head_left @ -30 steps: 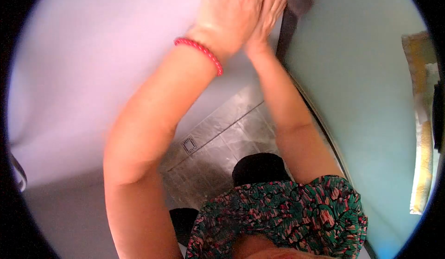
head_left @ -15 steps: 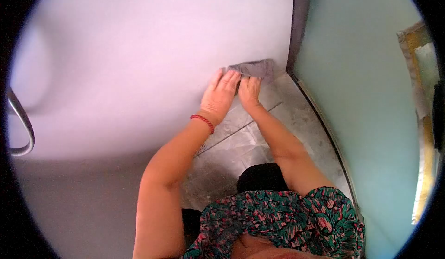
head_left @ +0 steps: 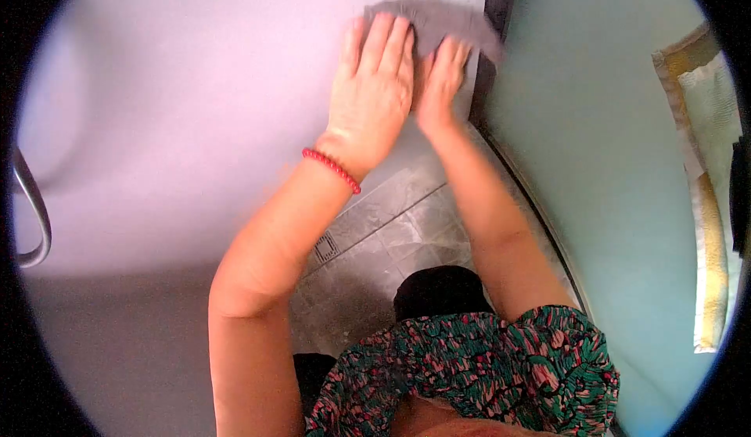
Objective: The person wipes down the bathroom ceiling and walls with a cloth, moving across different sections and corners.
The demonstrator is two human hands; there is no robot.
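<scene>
A grey cloth (head_left: 438, 16) lies against the pale wall panel (head_left: 195, 85), close to its dark right-hand edge, and is smeared by motion. My left hand (head_left: 371, 85) rests flat with its fingers stretched out, their tips over the cloth's left part. A red beaded bracelet circles that wrist. To the right, my right hand (head_left: 442, 81) has its slightly bent fingers on the cloth's lower right part, gripping it against the wall. Some of the cloth hangs between the two hands, and what lies beneath their palms is hidden.
Below is a grey tiled floor (head_left: 407, 230) with a drain grate (head_left: 325, 246). A light green curved panel (head_left: 571, 147) rises at the right, with a yellow-edged cloth (head_left: 710, 257) hanging beyond. At the far left, a curved grey hose (head_left: 35, 218) hangs down.
Both hands and the cloth have moved up the wall, away from the floor corner. The cloth is spread wider and reaches over the dark edge strip. More of the drain grate shows.
</scene>
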